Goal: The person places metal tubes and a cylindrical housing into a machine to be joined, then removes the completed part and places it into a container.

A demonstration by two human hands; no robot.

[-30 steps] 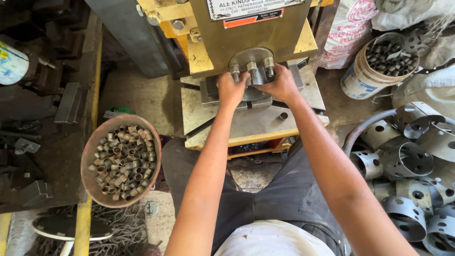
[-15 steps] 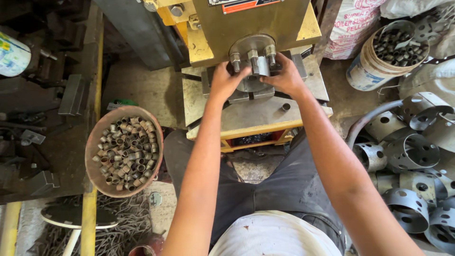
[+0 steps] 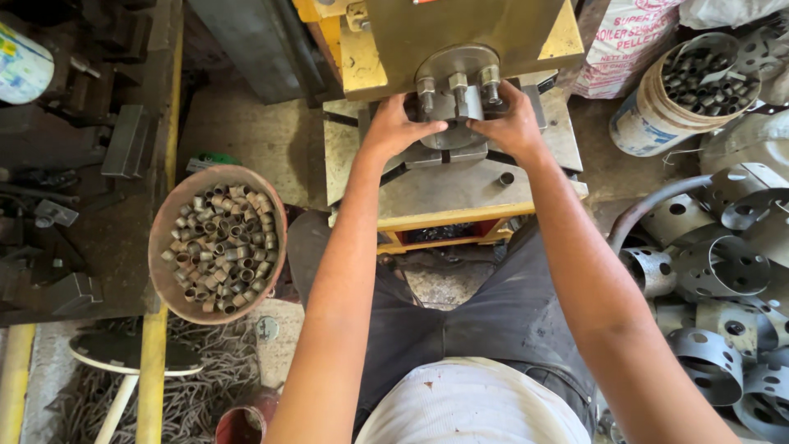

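Both my arms reach forward to a yellow press machine. My left hand and my right hand meet under its round bolted head, fingers curled at the die on the grey steel bed. Whatever small part sits between the fingertips is hidden by them. A rusty round bowl full of several short metal tube pieces rests at my left knee.
A white bucket of similar tube pieces stands at the right, beside a printed sack. Curved perforated sheet-metal pieces pile up at the right. Dark steel blocks lie left, with wire scrap and a white stool below.
My view has shifted slightly; both hands stay at the die under the press head, the fingers drawing a little closer together.
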